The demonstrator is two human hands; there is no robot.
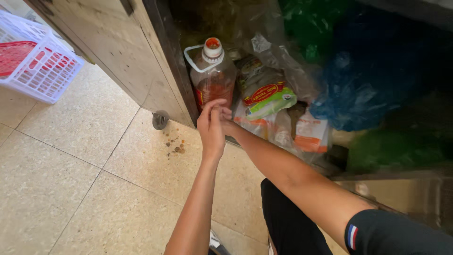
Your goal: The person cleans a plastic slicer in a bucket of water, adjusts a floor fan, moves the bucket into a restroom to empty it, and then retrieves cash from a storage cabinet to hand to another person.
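Oil bottle (213,75): upright at cabinet's open edge, beside door (118,52), packets (264,94) packed close at right. Left hand (211,128) raised before it, fingers loosely curled, nothing held. Right hand (228,126) mostly hidden; grip cannot be told. Open floor (71,179) is seen leftward, basket (40,61) well apart.

I note a white plastic basket (45,71) with a red basket (14,55) nested inside it, on the tiled floor (71,189) at the far left. A scatter of brown crumbs (175,144) lies by the cabinet door's (118,52) lower corner. Blue bag (373,80) and green bag (311,23) sit deep inside the cabinet.
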